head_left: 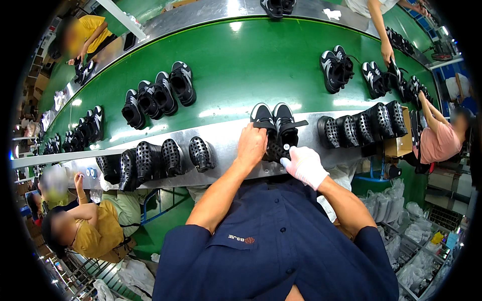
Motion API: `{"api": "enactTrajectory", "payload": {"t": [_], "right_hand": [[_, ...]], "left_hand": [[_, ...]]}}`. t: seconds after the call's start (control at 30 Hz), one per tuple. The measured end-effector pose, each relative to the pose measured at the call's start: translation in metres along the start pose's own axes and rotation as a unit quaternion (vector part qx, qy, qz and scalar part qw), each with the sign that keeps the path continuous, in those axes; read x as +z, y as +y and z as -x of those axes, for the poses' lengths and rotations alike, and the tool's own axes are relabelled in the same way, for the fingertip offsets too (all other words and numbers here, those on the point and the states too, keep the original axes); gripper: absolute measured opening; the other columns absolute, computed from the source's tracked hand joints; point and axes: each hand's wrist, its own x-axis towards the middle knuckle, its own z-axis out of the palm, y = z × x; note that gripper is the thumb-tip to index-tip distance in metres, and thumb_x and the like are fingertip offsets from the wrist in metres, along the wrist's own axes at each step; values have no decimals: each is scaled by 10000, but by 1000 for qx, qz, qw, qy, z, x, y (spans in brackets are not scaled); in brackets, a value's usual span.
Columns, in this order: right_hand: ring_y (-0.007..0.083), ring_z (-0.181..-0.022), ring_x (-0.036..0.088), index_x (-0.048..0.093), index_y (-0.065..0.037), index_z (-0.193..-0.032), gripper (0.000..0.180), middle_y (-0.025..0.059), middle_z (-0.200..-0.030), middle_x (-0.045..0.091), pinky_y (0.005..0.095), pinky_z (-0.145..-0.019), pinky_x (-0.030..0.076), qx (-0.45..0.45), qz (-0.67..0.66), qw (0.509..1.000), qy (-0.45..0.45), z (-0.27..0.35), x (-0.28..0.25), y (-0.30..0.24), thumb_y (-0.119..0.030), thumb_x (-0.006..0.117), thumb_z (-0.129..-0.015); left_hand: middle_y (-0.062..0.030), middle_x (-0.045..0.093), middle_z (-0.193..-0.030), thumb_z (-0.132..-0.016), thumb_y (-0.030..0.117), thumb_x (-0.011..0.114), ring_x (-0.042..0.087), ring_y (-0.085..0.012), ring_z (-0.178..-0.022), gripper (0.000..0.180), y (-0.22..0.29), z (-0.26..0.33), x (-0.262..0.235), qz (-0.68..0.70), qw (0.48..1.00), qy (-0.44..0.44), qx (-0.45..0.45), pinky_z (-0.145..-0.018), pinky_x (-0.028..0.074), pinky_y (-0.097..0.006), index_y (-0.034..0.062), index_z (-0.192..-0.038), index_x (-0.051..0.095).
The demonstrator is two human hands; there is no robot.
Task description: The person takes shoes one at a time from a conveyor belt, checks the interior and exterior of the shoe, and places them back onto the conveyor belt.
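Observation:
A pair of black sneakers with grey-white toe trim stands on the metal ledge in front of me, toes pointing away. My bare left hand point(252, 144) is closed on the upper of the left sneaker point(261, 114), fingers near its opening. A dark strap sticks out to the right from the right sneaker point(284, 116). My right hand point(304, 165), in a white glove with a blue fingertip, is closed at the heel of the pair; its exact hold is partly hidden. A small white round spot point(286, 147) shows by the right sneaker's heel.
Black perforated shoe forms point(145, 161) line the metal ledge point(231, 150) to the left, and more forms point(357, 129) to the right. On the green belt point(251, 60) stand several sneakers point(163, 94). Co-workers sit on both sides; a person's hand point(387, 51) reaches in at far right.

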Motion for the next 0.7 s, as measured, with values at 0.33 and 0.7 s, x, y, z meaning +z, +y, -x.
{"api": "enactTrajectory", "payload": {"t": [0.33,0.7], "right_hand": [[364,-908,735,583,-16,-1079,220,204,-1011,710,542,-753,576,-116,44,976,178,-57,86,-37,-94,652,-885],[326,-909,697,581,-66,-1137,255,121,-995,657,484,-705,557,-151,30,953,261,-79,117,-12,-156,668,-915]], "left_hand": [[-243,668,-979,-838,9,654,618,-442,-994,123,-39,-8,-13,57,997,-44,6,-885,498,-523,-39,-951,652],[-297,669,-1017,-818,135,715,666,-492,-915,375,-14,12,6,20,954,-15,-300,-831,546,-554,-59,-1122,612]]}}
